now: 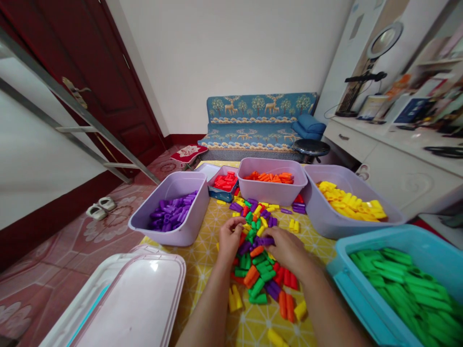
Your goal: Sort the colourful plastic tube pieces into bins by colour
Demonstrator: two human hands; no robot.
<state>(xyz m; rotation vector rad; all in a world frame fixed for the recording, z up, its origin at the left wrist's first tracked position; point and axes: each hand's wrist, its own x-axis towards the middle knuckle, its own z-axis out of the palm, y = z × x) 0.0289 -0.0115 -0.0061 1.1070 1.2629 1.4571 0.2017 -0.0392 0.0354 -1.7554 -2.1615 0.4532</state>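
Note:
Small plastic tubes in green, purple, red, orange and yellow lie in a mixed pile on the yellow patterned tablecloth. My left hand is at the pile's left side, its fingers curled near red and green tubes; what they hold, if anything, is hidden. At the right side, my right hand has its fingers closed at a purple tube. Lilac bins hold purple tubes, orange tubes and yellow tubes. Green tubes fill a turquoise bin at the right.
A small box of red tubes stands at the back, left of the orange tubes' bin. Stacked lids lie front left. Beyond the table are a blue sofa, a round stool and a white dresser. A ladder leans at the left.

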